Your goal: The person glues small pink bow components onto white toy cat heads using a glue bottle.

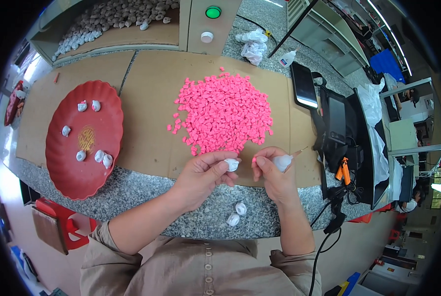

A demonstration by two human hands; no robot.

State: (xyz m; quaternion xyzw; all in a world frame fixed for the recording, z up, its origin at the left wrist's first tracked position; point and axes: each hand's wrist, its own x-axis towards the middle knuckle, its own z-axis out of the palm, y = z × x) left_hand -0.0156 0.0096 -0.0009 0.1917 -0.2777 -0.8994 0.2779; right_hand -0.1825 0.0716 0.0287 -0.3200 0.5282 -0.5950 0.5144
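Observation:
My left hand (197, 178) pinches a small white figurine piece (232, 165) between thumb and fingers. Opposite it, my right hand (280, 186) holds a small pink piece (254, 160) at its fingertips. The same hand also grips a whitish squeeze bottle (281, 162), whose thin tip points away to the right. Just beyond both hands spreads a heap of small pink pieces (225, 113) on the cardboard (149, 106). Two more white pieces (237, 214) lie on the granite edge between my forearms.
At left, a red scalloped plate (67, 170) carries several white pieces, some with pink bits. A box with a green button (213, 12) stands behind, many small pieces inside. To the right are a phone (303, 85), a small bottle (287, 58), a black bag (349, 123) and cables.

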